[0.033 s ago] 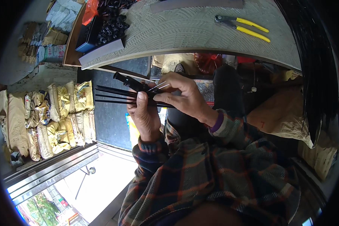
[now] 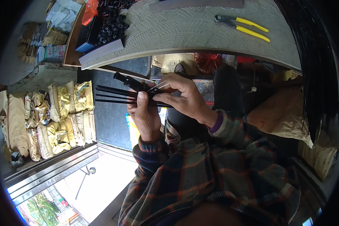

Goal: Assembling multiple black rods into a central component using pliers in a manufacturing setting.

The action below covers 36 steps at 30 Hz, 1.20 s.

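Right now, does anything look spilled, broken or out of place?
Nothing looks spilled or broken. The black rods spread unevenly from the left hand, and the yellow-handled tool lies open on the worktop; neither seems wrong.

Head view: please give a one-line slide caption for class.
Left hand holds thin black rods, right hand close beside it, near a table bearing yellow-handled pliers.
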Tool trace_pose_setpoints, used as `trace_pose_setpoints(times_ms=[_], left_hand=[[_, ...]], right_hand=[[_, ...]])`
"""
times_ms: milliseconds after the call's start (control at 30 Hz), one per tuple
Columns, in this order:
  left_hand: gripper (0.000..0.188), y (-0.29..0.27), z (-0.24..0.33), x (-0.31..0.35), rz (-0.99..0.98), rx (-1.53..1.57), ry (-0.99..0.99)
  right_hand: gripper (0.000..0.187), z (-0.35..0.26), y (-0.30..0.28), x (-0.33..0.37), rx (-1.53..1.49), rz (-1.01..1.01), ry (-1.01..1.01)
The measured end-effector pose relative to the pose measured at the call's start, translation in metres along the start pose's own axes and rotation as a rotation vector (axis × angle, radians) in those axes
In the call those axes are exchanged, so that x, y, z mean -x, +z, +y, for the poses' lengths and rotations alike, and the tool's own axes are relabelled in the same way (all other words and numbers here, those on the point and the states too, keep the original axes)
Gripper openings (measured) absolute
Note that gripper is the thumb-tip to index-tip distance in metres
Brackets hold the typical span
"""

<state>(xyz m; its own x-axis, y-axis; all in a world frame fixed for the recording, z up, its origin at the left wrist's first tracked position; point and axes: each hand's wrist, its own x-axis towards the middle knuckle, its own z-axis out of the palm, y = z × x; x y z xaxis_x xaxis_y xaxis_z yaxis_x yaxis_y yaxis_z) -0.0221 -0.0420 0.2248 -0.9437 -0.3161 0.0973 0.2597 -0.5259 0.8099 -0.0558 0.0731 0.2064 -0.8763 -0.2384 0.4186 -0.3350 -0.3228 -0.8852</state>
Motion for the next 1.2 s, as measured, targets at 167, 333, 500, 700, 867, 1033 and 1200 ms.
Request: trace_pose_setpoints(times_ms=[167,333,500,700,867,1033,1200], left_hand=[[0.030,-0.001,-0.005,0.004,0.048,-0.089,0.093],[0.029,0.004,-0.006,0.005,0.085,-0.158,0.199],[0.032,0.007,-0.008,0.006,0.068,-0.205,0.229],[0.042,0.010,-0.010,0.008,0.012,-0.285,0.219],[0.048,0.014,-0.020,0.011,-0.005,-0.315,0.291],[0.046,0.017,-0.016,0.012,0.141,-0.312,0.182],[0.045,0.013,-0.017,0.012,0.091,-0.343,0.243]], right_hand=[[0.013,0.001,0.004,0.002,0.168,0.050,-0.024],[0.013,-0.002,0.000,-0.003,0.134,-0.008,0.044],[0.012,-0.001,-0.007,-0.006,-0.105,-0.091,0.216],[0.017,-0.001,-0.008,-0.004,-0.185,-0.028,0.220],[0.015,-0.008,-0.001,0.001,-0.170,0.007,0.306],[0.016,0.002,0.008,0.005,-0.141,0.047,0.129],[0.016,0.004,0.011,0.007,-0.072,0.052,0.029]])
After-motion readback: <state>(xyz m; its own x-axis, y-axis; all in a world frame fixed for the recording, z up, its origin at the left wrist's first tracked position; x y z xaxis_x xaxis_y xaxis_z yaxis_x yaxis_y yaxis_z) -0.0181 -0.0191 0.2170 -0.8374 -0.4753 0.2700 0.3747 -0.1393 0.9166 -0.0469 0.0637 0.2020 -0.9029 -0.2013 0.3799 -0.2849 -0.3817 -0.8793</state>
